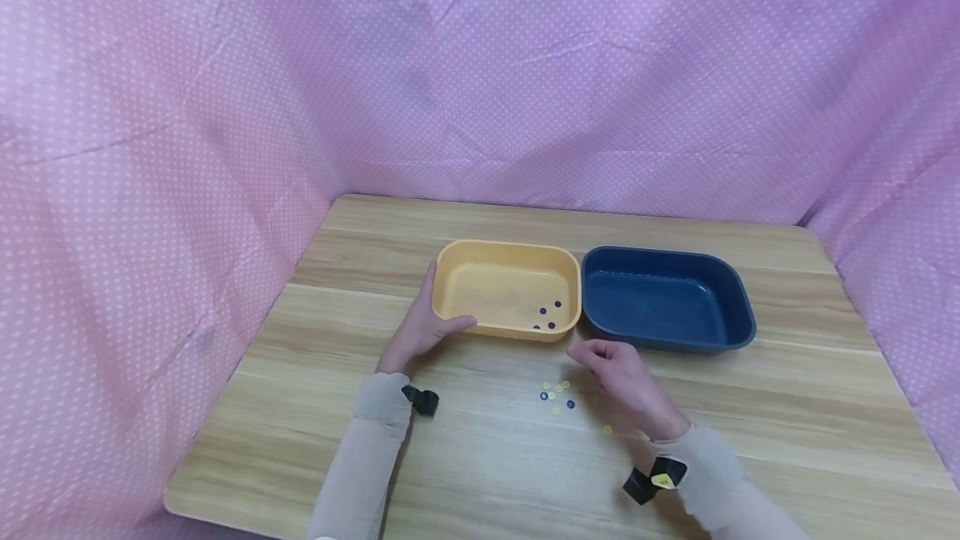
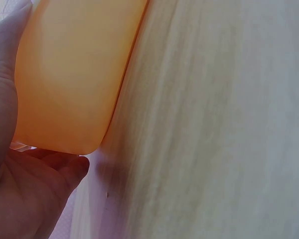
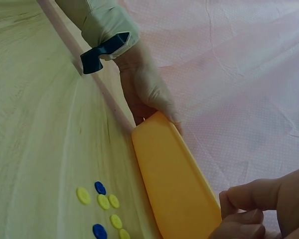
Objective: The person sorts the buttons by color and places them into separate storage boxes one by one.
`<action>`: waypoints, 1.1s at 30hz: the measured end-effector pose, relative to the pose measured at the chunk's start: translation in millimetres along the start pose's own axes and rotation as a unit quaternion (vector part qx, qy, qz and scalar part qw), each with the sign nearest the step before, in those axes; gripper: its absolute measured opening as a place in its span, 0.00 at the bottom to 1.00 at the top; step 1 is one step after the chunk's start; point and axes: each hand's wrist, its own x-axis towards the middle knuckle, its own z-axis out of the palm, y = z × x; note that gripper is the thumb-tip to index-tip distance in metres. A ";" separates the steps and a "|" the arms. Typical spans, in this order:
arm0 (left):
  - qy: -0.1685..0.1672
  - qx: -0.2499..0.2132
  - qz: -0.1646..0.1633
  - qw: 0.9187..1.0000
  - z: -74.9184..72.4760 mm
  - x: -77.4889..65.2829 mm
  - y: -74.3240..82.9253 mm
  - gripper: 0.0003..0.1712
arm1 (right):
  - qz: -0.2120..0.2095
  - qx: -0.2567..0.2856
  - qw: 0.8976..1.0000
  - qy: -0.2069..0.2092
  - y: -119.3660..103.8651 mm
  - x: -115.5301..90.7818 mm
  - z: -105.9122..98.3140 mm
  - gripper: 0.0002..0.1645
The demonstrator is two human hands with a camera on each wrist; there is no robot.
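Near edge: left sleeve (image 1: 356,465) and right sleeve (image 1: 716,465), both pale, lie over the bench (image 1: 487,482), a black wrist device (image 1: 426,402) at each cuff. On the wood grain, a lone yellow disc (image 1: 607,430), set apart from the rest. Just beyond it and leftward, a loose cluster: five yellow discs (image 1: 556,412) and two blue discs (image 1: 571,404), lying flat, some nearly touching.

Right grip (image 1: 622,369) beyond and to the right of the cluster: fingers curled, tips of thumb and forefinger together; whether anything is pinched there, cannot tell, even from the right wrist view. Fingertips sit just this side of the bins, near where the two adjoin.

Left grip (image 1: 422,330) clasped on the left end of the yellow bin (image 1: 510,253): thumb along the near wall, fingers round the end. Left wrist view has the thumb against one face, fingertips low at the corner by the bench. Bin rests on the bench, mouth up. In it, four dark discs (image 1: 543,311) gathered toward the near right corner, the nearmost partly cut off by the rim.

Right of it, the dark blue bin (image 1: 660,265), also mouth up, the rims just beside each other; actual contact, cannot tell. Farther on, the back edge of the bench, then pink cloth (image 1: 480,90) with pale dots, creased, hanging along the back and both sides
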 end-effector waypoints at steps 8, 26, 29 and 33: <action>0.001 0.000 0.000 1.000 -0.4 -1.4 -0.7 0.78 | -0.037 -0.015 0.999 -0.003 8.8 2.6 17.0 0.16; 0.004 0.005 -0.010 1.000 0.1 -1.3 0.2 0.77 | -0.271 -0.405 0.871 0.068 27.0 5.5 53.7 0.07; 0.001 -0.003 -0.007 1.000 -0.2 -1.3 0.9 0.77 | -0.280 -0.418 0.861 0.074 26.7 4.9 54.4 0.06; -0.001 -0.010 -0.003 1.000 0.0 -1.6 2.3 0.76 | -0.270 -0.415 0.866 0.076 23.9 4.2 54.3 0.03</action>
